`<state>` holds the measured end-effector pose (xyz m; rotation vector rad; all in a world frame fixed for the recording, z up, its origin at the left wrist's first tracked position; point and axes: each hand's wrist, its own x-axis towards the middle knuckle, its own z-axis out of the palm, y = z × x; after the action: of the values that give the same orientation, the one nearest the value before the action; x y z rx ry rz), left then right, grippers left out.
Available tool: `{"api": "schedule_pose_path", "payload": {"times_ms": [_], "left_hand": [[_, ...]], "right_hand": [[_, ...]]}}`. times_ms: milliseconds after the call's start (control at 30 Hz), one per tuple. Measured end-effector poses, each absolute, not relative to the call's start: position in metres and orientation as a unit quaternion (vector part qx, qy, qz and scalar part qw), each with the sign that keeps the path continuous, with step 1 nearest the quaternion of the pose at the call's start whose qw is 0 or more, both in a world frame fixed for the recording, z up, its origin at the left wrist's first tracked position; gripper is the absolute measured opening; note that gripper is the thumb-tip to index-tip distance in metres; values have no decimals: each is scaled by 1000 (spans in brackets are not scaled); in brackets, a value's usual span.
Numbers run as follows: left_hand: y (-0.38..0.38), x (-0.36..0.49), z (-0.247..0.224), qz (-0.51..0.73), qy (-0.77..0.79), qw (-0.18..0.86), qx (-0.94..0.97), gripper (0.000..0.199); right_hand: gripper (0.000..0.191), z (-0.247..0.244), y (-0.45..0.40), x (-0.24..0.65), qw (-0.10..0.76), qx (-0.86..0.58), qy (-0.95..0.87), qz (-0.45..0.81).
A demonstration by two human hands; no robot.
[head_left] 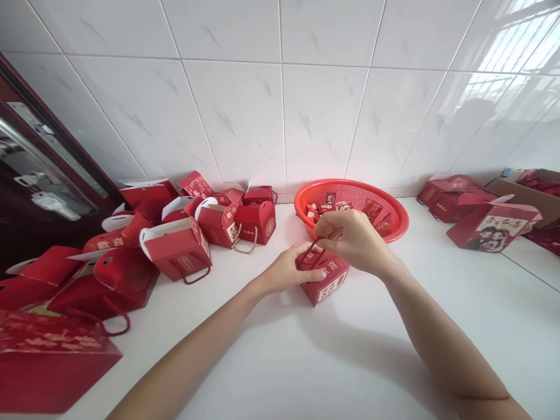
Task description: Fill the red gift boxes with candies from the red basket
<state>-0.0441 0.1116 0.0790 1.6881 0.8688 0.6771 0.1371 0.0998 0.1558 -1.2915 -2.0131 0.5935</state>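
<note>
A small red gift box point(330, 276) with gold characters and a pale label stands on the white surface in front of me. My left hand point(295, 268) grips its top and near side, thumb along the front. Above the box, my right hand point(350, 236) pinches the dark red cord handle point(314, 249) with its fingertips. Just behind sits a red plastic basket point(400, 224) holding several small wrapped sweets point(326, 207), partly hidden by my right hand.
Many red gift boxes point(177, 254), several with flaps up, crowd the left. More boxes point(494, 227) stand at the right beside a cardboard carton point(510, 189). A tiled wall point(324, 116) rises behind; a dark door with keys point(52, 201) is far left.
</note>
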Motion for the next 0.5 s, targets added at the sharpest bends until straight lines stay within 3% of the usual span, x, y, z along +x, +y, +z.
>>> {"api": "schedule_pose_path", "payload": {"times_ms": [500], "left_hand": [[113, -45, 75, 290, 376, 528, 704, 56]], "right_hand": [[21, 157, 99, 133, 328, -509, -770, 200]]}}
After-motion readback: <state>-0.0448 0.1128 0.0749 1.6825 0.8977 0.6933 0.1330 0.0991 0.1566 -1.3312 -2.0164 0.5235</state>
